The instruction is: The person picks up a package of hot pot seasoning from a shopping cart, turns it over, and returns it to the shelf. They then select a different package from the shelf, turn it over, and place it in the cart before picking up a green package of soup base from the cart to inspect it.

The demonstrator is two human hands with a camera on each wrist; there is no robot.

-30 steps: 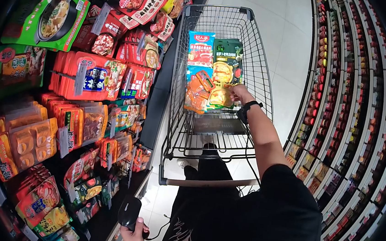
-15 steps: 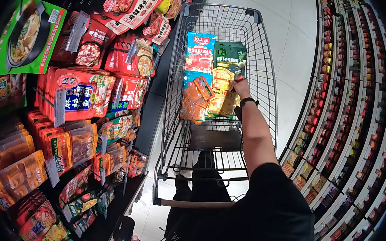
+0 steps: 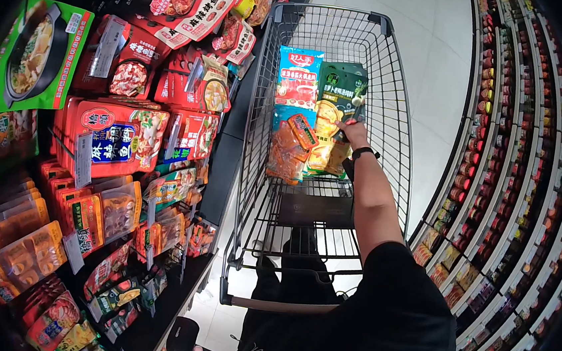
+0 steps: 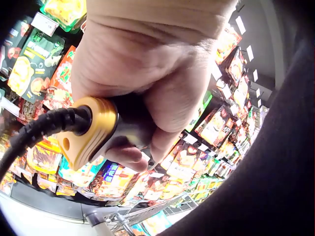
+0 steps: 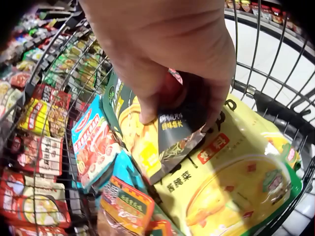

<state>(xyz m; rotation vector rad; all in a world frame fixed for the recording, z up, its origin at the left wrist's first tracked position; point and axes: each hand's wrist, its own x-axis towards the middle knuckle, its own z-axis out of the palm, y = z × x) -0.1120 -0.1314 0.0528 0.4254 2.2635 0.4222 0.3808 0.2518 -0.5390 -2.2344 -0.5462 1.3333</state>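
Observation:
In the head view my right hand (image 3: 356,134) is over the cart, its fingers gripping the right side of a dark green soup-seasoning packet (image 3: 344,82). The right wrist view shows my thumb and fingers pinching this packet (image 5: 170,140), whose edge is bent up. A yellow seasoning packet (image 5: 231,172) lies under it. To the left lie a blue-and-red packet (image 3: 299,77) and an orange clear-windowed packet (image 3: 291,150). My left hand (image 4: 147,59) is wrapped round a black-and-yellow corded handheld scanner (image 4: 93,130), low by the shelf in the head view.
The wire shopping cart (image 3: 398,119) stands in front of me, its handle bar (image 3: 283,306) near my body. Packed hanging seasoning pouches (image 3: 117,138) line the left shelf. Shelves of jars (image 3: 478,139) run along the right, with pale floor tiles (image 3: 425,54) between.
My right hand has moved from the lower right of the packets up to the dark green packet's edge. The scanner in my left hand appears lower in the view.

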